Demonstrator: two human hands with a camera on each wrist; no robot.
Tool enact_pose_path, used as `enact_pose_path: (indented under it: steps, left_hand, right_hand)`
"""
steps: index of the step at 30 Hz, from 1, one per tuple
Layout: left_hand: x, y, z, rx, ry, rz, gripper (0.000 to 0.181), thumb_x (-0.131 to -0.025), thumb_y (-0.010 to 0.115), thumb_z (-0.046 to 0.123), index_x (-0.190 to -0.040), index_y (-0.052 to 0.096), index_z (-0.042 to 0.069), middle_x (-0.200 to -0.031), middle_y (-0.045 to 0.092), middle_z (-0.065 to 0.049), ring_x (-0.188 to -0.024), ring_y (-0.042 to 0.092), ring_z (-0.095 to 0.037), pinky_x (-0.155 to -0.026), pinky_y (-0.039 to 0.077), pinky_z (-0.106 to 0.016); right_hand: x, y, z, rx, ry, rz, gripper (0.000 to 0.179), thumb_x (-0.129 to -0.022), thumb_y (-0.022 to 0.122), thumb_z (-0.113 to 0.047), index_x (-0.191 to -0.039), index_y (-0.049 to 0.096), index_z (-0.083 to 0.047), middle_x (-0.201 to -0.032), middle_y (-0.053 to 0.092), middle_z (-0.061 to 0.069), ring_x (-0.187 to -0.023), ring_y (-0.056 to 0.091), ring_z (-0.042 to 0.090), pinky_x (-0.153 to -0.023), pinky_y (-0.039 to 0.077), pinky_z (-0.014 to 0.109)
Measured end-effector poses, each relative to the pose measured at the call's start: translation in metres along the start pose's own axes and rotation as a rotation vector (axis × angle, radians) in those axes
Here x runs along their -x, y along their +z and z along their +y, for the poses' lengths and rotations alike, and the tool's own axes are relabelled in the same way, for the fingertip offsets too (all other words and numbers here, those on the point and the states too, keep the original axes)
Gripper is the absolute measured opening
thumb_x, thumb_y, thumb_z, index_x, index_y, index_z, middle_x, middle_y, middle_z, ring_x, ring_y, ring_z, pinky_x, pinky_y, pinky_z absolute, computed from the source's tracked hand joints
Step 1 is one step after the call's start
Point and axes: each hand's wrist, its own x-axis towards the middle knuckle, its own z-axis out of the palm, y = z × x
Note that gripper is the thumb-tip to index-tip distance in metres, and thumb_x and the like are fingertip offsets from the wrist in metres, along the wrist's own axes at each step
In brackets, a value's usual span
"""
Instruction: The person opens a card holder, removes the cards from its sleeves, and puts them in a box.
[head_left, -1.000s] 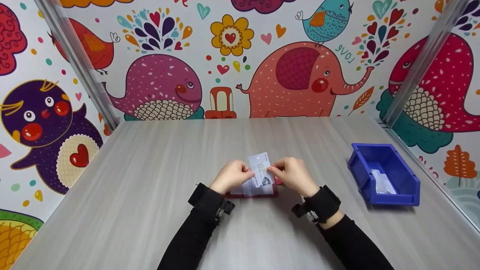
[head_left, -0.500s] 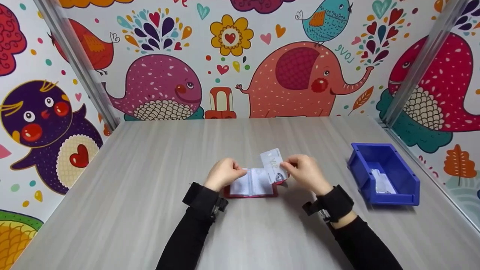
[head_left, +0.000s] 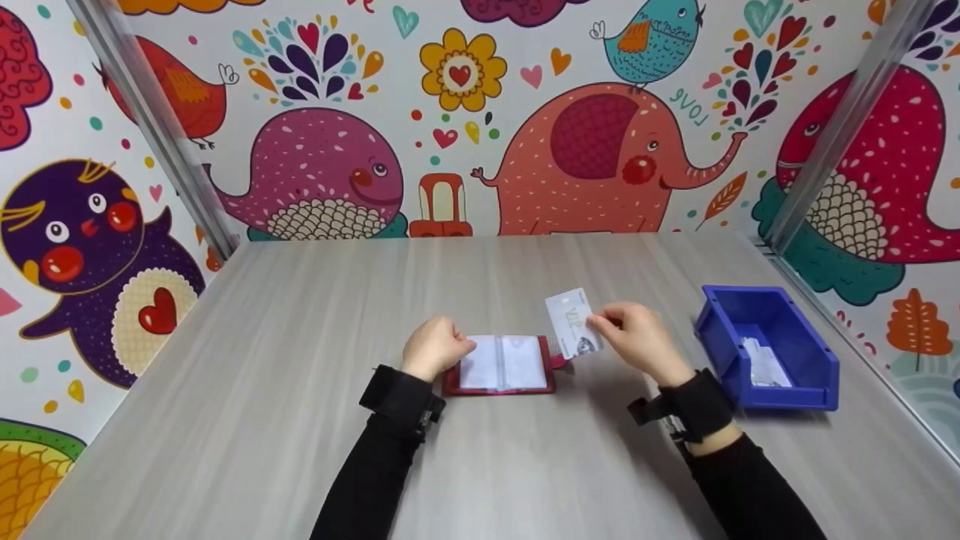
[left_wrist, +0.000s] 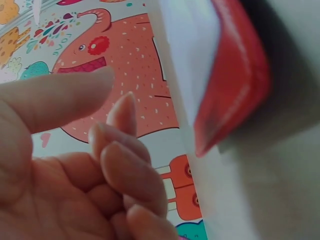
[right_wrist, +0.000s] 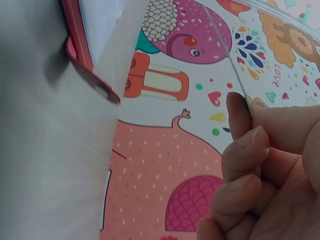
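Note:
A pale card [head_left: 573, 324] marked VIP is pinched at its right edge between the thumb and forefinger of my right hand [head_left: 637, 337]. In the right wrist view the card [right_wrist: 227, 52] appears edge-on as a thin line. Below and left of it, a red card holder [head_left: 550, 371] lies spread on the table, showing clear sleeves over white pages. My left hand [head_left: 435, 349] hovers by the holder's left edge. The left wrist view has its thumb and loosely bent fingers [left_wrist: 132, 172] apart with nothing between them, and the holder's red corner [left_wrist: 240, 80] a little way off.
A blue bin [head_left: 787, 397] stands on the right of the table, with several pale cards [head_left: 765, 364] inside. The holder's strap with a snap [right_wrist: 100, 90] sticks out at its right side. Printed wall panels [head_left: 465, 150] border the table [head_left: 300, 337] at back and sides.
The left hand has let go of the card and drawn left. The right hand has carried the card rightward, away from over the holder, uncovering its pages.

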Motion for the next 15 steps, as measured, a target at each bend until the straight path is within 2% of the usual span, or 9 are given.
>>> enact_pose_path:
  steps: [4, 7, 11, 13, 15]
  left_hand:
    - [0.000, 0.001, -0.001, -0.059, -0.041, -0.026, 0.036, -0.080, 0.066, 0.018, -0.054, 0.042, 0.018, -0.056, 0.039, 0.005, -0.054, 0.040, -0.015, -0.051, 0.030, -0.029]
    - [0.000, 0.001, -0.002, -0.112, -0.084, -0.036, 0.031, -0.080, 0.069, 0.020, -0.057, 0.049, 0.015, -0.062, 0.048, 0.001, -0.059, 0.046, -0.017, -0.053, 0.036, -0.032]
    - [-0.001, 0.003, -0.002, -0.171, -0.128, -0.035, 0.020, -0.078, 0.075, 0.025, -0.077, 0.066, 0.007, -0.083, 0.064, -0.006, -0.074, 0.059, -0.022, -0.063, 0.049, -0.040]
    - [-0.001, 0.004, -0.003, -0.193, -0.143, -0.043, 0.023, -0.078, 0.076, 0.026, -0.087, 0.068, 0.005, -0.089, 0.067, -0.008, -0.078, 0.061, -0.024, -0.068, 0.051, -0.043]
    - [-0.001, 0.005, -0.003, -0.210, -0.155, -0.054, 0.024, -0.077, 0.076, 0.025, -0.089, 0.068, 0.006, -0.088, 0.066, -0.007, -0.080, 0.062, -0.024, -0.069, 0.051, -0.044]
  right_hand:
    - [0.002, -0.012, 0.006, 0.024, -0.002, 0.005, 0.019, -0.096, 0.066, -0.017, -0.084, 0.070, -0.003, -0.070, 0.059, 0.001, -0.062, 0.048, 0.016, -0.057, 0.036, 0.028]
    - [0.004, -0.021, 0.010, 0.040, 0.009, -0.005, 0.020, -0.097, 0.064, -0.019, -0.088, 0.071, -0.002, -0.073, 0.061, 0.003, -0.063, 0.049, 0.017, -0.057, 0.037, 0.029]
    - [0.007, -0.032, 0.014, 0.047, 0.043, -0.022, 0.023, -0.097, 0.063, -0.022, -0.094, 0.071, -0.001, -0.076, 0.063, 0.005, -0.066, 0.051, 0.018, -0.059, 0.038, 0.030]
    - [0.009, -0.037, 0.016, 0.046, 0.051, -0.021, 0.023, -0.098, 0.063, -0.022, -0.095, 0.071, -0.001, -0.077, 0.063, 0.005, -0.066, 0.051, 0.018, -0.058, 0.038, 0.029]
    - [0.011, -0.043, 0.017, 0.045, 0.051, -0.012, 0.023, -0.098, 0.063, -0.022, -0.093, 0.071, -0.001, -0.076, 0.062, 0.004, -0.065, 0.050, 0.018, -0.057, 0.037, 0.029]
